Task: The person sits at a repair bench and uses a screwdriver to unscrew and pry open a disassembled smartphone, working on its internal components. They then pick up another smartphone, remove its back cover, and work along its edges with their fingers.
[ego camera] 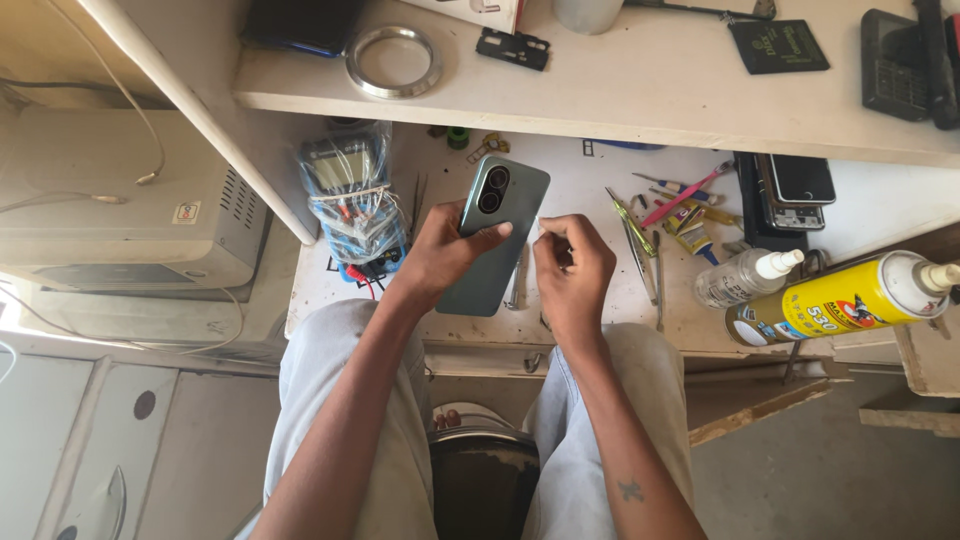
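Observation:
My left hand (446, 250) grips a grey-green smartphone (493, 240), back side up with its two camera lenses at the top, held tilted above the white workbench (585, 190). My right hand (572, 272) is curled just right of the phone's edge, its fingertips pinched together on something small and thin that I cannot make out. Both forearms reach up from my lap.
A multimeter wrapped in plastic (350, 195) lies left of the phone. Tweezers and small tools (660, 215) lie to the right, with a white bottle (745, 277), a yellow spray can (850, 300) and stacked phones (795, 190). A shelf (640, 90) above carries a metal ring (393, 60).

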`<action>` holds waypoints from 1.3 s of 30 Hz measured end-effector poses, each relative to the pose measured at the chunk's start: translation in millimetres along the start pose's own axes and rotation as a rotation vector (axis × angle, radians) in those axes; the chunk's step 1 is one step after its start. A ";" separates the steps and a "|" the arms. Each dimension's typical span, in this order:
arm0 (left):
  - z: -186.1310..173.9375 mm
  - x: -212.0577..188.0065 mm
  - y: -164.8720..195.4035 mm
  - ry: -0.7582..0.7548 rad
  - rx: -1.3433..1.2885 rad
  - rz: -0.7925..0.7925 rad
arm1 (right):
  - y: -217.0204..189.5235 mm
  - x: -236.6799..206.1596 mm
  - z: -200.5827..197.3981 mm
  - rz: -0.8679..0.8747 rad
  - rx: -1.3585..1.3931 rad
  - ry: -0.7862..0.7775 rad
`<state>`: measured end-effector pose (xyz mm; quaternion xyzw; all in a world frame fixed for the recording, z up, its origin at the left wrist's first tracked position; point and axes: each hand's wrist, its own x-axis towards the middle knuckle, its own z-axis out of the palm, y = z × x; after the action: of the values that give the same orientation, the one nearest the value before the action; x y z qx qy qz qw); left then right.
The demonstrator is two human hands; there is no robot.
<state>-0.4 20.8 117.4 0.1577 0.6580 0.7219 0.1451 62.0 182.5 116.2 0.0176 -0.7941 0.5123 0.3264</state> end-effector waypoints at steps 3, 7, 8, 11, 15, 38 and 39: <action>-0.6 0.4 -1.6 -0.004 0.013 0.010 | 0.5 -1.3 -1.0 -0.008 -0.025 -0.003; -1.0 -1.0 -2.5 0.006 -0.011 -0.001 | -0.4 -2.6 -0.5 -0.007 0.003 -0.019; -0.8 -0.5 -2.1 0.015 -0.010 0.038 | -1.1 -3.5 0.5 -0.027 0.001 -0.022; -4.0 0.1 1.3 0.065 -0.048 0.000 | -4.2 -8.1 5.5 -0.078 -0.027 -0.045; -7.6 -0.7 5.2 0.078 -0.152 -0.023 | -7.6 -13.4 8.7 -0.088 -0.026 -0.085; -14.5 4.8 -3.0 0.204 -0.217 0.048 | -8.3 -33.3 11.7 -0.048 -0.051 -0.202; -14.2 4.4 -3.4 0.200 -0.222 0.047 | -8.0 -35.7 11.2 -0.048 -0.063 -0.205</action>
<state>-10.3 10.1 113.0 0.0835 0.5815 0.8054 0.0782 87.3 158.5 100.6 0.0786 -0.8385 0.4746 0.2559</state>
